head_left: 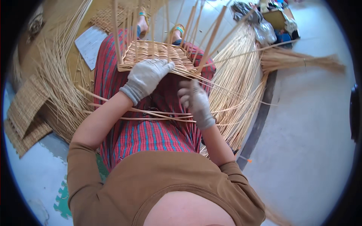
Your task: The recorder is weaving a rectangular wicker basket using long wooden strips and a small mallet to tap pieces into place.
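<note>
A half-woven wicker basket rests on my knees, its flat woven base bordered by thin strands and its bare stakes standing up around it. In a pale work glove, my left hand is closed over the near edge of the base, fingers along the border. Just below the basket's near right corner, my gloved right hand hovers close to loose weaving strands; its fingers are curled but smeared by motion. Several loose canes lie across my lap, beneath both hands.
Long bundles of cane spread on the floor at my right, with a tied bundle farther right. More loose cane lies at the left, beside woven mats and a white sheet. A box of odds and ends stands far right.
</note>
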